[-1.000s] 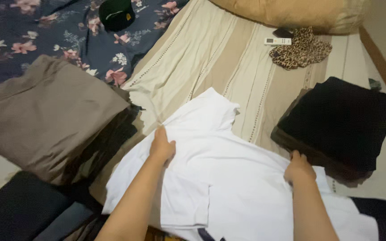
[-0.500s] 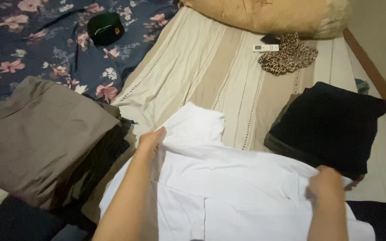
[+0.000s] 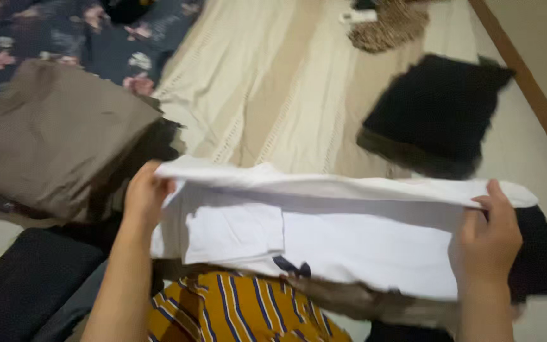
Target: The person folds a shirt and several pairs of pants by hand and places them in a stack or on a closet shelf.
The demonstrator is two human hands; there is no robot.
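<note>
Between your two hands, a white shirt hangs lifted off the bed, its top edge pulled into a straight, taut line so the cloth drops flat below it. Your left hand pinches the left end of that edge, fingers clenched around a bunched corner; your right hand grips the right end, thumb on the near side and the other fingers tucked behind the fabric. Holding both ends level keeps the fold crisp. A patch pocket shows on the left half of the shirt, and a small dark mark sits near its lower hem.

Just beneath the hanging shirt lies a mustard garment with dark and white stripes, partly covered by it. To your left, a folded taupe-brown cloth rests on a dark pile, and a black folded piece lies nearer you. Beyond the shirt, the cream striped bedcover stretches away, with a floral dark sheet beside it. A folded black garment sits well apart on the right, and a leopard-print item lies at the far end, blurred.
</note>
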